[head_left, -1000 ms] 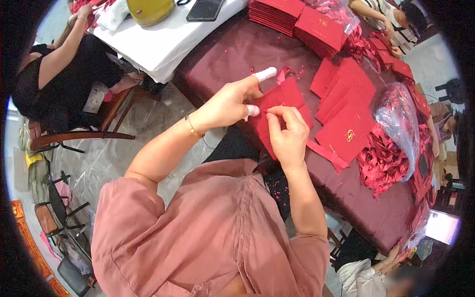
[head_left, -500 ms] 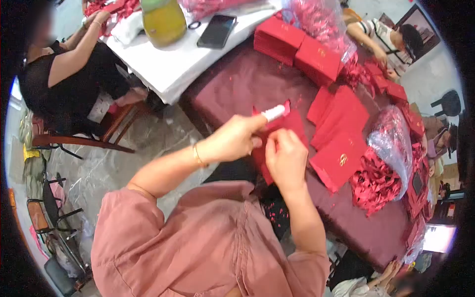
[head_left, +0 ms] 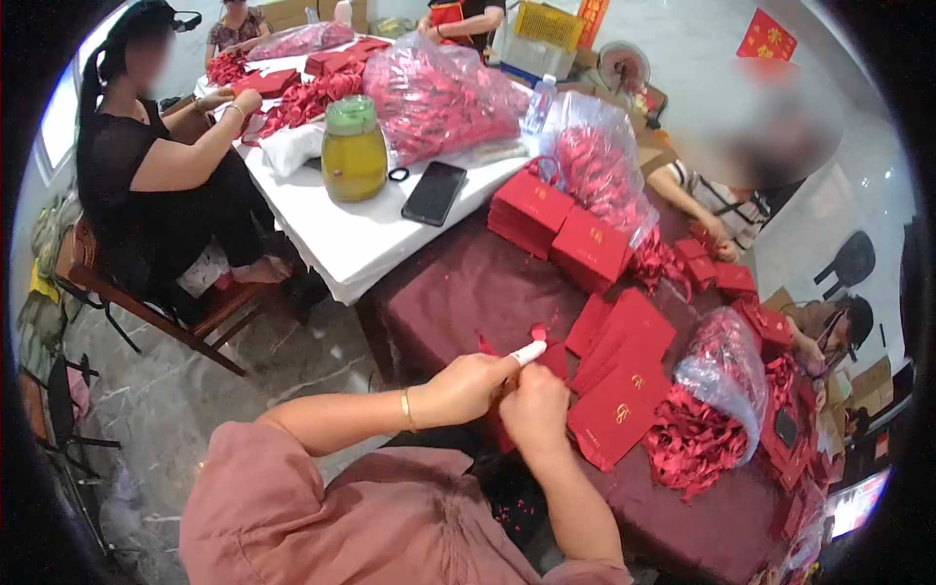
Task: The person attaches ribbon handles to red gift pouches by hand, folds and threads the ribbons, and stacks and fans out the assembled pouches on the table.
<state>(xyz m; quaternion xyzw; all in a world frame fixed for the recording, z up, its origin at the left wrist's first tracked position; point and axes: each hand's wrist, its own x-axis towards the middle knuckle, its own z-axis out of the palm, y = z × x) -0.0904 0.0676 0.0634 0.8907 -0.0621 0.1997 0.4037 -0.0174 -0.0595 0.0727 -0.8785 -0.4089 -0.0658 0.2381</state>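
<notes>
My left hand (head_left: 460, 387) is closed at the table edge. A white, narrow piece (head_left: 528, 353), perhaps a wrapped finger, sticks out from it beyond the knuckles. Against it, my right hand (head_left: 534, 402) has its fingers pinched together. Both hands hold a red packet (head_left: 553, 361), mostly hidden beneath them, with a short red ribbon end (head_left: 539, 333) showing past the white tip. Just right of my right hand lie overlapping flat red packets (head_left: 616, 414) with gold print. A heap of red ribbons (head_left: 692, 453) spills from a clear plastic bag (head_left: 726, 366).
Stacked red packets (head_left: 595, 252) stand farther back on the maroon cloth (head_left: 458, 302). The adjoining white table (head_left: 292, 210) bears a black phone (head_left: 434, 193), a green-lidded jar (head_left: 354, 161) and a large ribbon-filled bag (head_left: 439, 97). A person in black (head_left: 161, 195) sits at left; others work around the tables.
The view has tilted up, so the far table and more people show. My hands stay together on the red packet; the right fingers have moved closer to the white tip.
</notes>
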